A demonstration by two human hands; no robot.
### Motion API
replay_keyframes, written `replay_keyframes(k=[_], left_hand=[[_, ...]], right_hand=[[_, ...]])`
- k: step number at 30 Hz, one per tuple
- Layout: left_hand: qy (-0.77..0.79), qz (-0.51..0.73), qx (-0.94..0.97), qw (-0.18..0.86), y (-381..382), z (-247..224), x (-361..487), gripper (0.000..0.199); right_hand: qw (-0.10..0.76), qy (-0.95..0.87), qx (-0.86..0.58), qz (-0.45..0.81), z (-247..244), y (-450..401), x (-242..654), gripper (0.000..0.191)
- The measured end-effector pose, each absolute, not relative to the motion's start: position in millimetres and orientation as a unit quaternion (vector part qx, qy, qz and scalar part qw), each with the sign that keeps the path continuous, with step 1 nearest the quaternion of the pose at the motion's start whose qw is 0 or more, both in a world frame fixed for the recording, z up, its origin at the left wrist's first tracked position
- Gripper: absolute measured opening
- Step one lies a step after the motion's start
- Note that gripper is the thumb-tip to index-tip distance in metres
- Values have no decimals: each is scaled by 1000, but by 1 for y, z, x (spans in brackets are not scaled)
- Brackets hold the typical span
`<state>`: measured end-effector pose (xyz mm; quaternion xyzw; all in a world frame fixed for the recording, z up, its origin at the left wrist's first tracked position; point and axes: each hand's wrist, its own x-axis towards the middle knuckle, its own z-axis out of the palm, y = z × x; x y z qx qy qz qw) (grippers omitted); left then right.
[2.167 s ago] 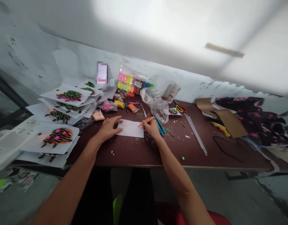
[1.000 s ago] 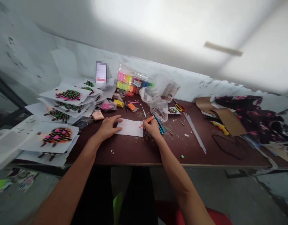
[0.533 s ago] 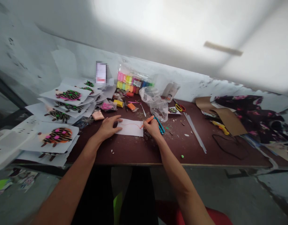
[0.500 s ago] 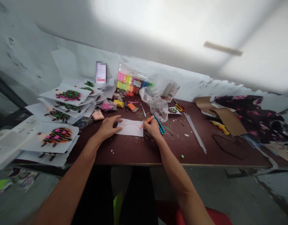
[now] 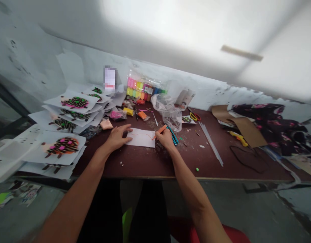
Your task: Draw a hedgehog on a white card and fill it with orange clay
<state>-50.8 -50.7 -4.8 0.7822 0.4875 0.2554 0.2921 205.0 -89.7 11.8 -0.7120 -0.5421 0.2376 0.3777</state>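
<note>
Orange marker (image 5: 160, 132) pinched in the right hand (image 5: 165, 139), its tip at a thin red line (image 5: 141, 134) on a white paper sheet (image 5: 140, 140) on the dark maroon tabletop (image 5: 196, 158), while the left hand (image 5: 116, 137) lay spread, pressing the sheet's left edge.

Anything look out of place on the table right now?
A small green ball, likely clay, lies alone on the dark table, far from the clay pack; small scraps also litter the surface nearby.
</note>
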Motion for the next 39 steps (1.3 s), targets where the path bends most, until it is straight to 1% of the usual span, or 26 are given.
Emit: replay_keyframes(k=[2, 5, 8, 11, 13, 15, 18, 26, 33, 39], left_hand=[[488, 254, 782, 293, -51, -4, -51, 70], [487, 255, 781, 296, -52, -3, -51, 71], [482, 256, 782, 301, -52, -4, -51, 72], [477, 258, 783, 303, -51, -5, -52, 73], [473, 259, 784, 306, -51, -7, -52, 74], [470, 265, 785, 305, -50, -9, -53, 75], [462, 278, 787, 298, -49, -11, -54, 74], [466, 275, 785, 302, -49, -11, -54, 72], [471, 273, 778, 314, -50, -11, -52, 72], [471, 272, 777, 316, -51, -9, -52, 71]], right_hand=[[389, -534, -713, 234, 12, -90, 205, 19], [439, -531, -684, 239, 11, -90, 203, 18], [494, -540, -621, 281, 11, -91, 198, 17], [514, -555, -563, 332, 13, -95, 186, 15], [510, -556, -546, 364, 15, -97, 177, 18], [502, -575, -534, 364, 16, -97, 168, 16], [485, -619, -513, 344, 17, -96, 158, 13], [460, -676, -505, 277, 15, -96, 144, 20], [428, -694, -519, 257, 13, -98, 143, 19], [428, -703, -509, 252, 12, -96, 142, 17]])
